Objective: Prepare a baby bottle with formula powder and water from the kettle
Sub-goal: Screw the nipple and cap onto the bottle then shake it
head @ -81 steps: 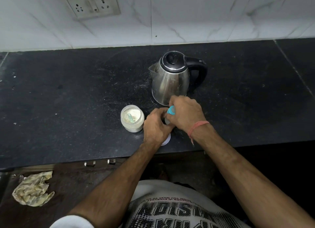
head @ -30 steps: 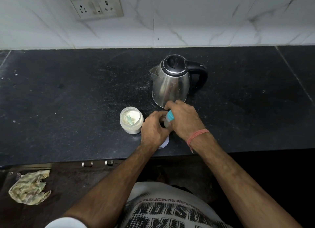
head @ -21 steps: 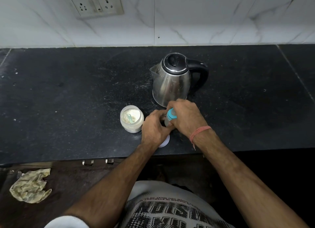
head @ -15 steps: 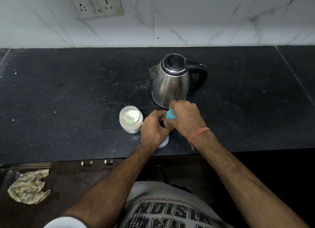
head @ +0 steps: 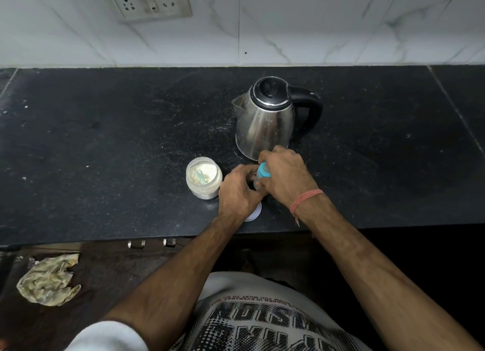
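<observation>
head | both hands (head: pixel 240 190) grip bottle (head: pixel 258 181) | bottle body mostly hidden

The rounded steel kettle (head: pixel 265 125) at twelve o'clock has a brushed, faintly scuffed metal skin, with a glossy black plastic lid and handle. The black stone countertop (head: pixel 105 146) looks matt, speckled and dusty. The small clear jar (head: pixel 204 178) at nine o'clock holds pale, dry powder. The white marble-look wall tiles (head: pixel 341 22) shine smooth. A crumpled yellowish cloth (head: pixel 48 280) lies at seven o'clock.
</observation>
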The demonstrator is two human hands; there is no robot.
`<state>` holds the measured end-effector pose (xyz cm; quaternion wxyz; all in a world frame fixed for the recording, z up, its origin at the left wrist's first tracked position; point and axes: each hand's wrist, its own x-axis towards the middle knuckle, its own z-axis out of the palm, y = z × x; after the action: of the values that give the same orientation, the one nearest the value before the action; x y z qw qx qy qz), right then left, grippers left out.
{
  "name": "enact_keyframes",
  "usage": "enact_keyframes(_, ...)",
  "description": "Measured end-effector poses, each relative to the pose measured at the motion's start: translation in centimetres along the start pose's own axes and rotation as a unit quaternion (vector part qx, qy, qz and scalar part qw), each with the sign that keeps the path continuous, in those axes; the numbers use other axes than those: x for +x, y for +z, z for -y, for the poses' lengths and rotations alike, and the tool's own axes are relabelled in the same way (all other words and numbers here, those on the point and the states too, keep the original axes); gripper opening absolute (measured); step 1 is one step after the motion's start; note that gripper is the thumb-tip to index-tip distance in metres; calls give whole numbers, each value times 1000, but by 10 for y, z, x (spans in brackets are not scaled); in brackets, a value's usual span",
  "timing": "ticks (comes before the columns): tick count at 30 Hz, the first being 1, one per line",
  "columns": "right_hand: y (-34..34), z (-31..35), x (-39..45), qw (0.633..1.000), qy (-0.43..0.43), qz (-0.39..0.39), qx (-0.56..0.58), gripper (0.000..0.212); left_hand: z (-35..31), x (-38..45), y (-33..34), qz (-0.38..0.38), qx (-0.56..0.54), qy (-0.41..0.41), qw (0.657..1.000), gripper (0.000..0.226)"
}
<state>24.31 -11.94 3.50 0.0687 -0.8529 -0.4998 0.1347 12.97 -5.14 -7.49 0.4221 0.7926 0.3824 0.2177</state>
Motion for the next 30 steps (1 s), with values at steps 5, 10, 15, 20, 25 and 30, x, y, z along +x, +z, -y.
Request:
enact_keyframes(5,-2,2,-1,1000,6,7,-6,52,-1,0,-1,-2,-4,2,1000,71)
enact_keyframes(10,-2,4,0,1000,17,-3,-12,56,3,1,0,0,0,-3,1000,67)
enact_keyframes(15,0,7,1,999,35,-29,-27,60,2,1,0,-4,2,9,1000,67)
enact_keyframes(20,-1,9,-1,996,45,-41,-71,71,4,2,-1,0,8,11,1000,63)
enact_keyframes(25,-9,-5,-14,997,53,-15,-63,83,6,2,0,1,14,2,1000,53)
enact_keyframes(30,-14,-23,-20,992,-36,30,120,77,8,2,2,2,-2,2,1000,61)
